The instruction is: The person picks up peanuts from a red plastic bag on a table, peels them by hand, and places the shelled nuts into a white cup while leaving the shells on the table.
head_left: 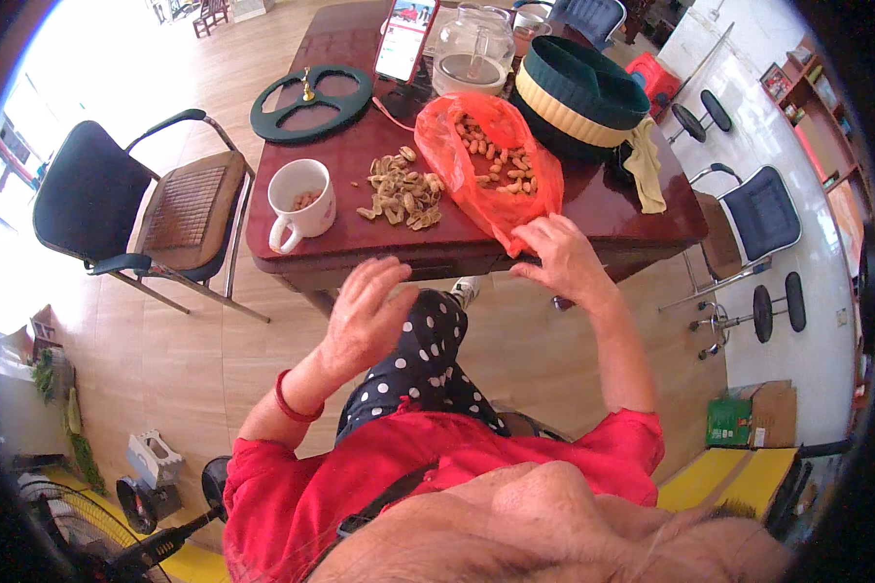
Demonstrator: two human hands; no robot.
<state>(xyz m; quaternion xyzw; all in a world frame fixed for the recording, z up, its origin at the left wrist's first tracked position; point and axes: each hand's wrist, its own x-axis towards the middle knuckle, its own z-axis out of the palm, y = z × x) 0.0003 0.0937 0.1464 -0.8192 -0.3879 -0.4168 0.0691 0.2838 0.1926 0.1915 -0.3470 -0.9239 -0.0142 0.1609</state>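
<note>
A red plastic bag [440,146] lies spread on the dark red table, with unshelled peanuts [496,155] inside it. My right hand [569,260] touches the bag's near edge, its thumb apart from the fingers. Left of the bag sits a loose heap of peanut shells [405,194]. A white mug [313,216] stands at the table's near left corner, its handle toward me, with shelled peanuts [306,199] in the bottom. My left hand [365,309] hovers just off the near edge, below the shell heap, fingers stretched out and holding nothing.
On the table [360,255] are a green divided lid [313,121], a propped phone [405,39], a glass pot [473,49], a green and cream container [574,92] and a yellowish cloth [644,167]. Chairs stand left [180,209] and right [749,223].
</note>
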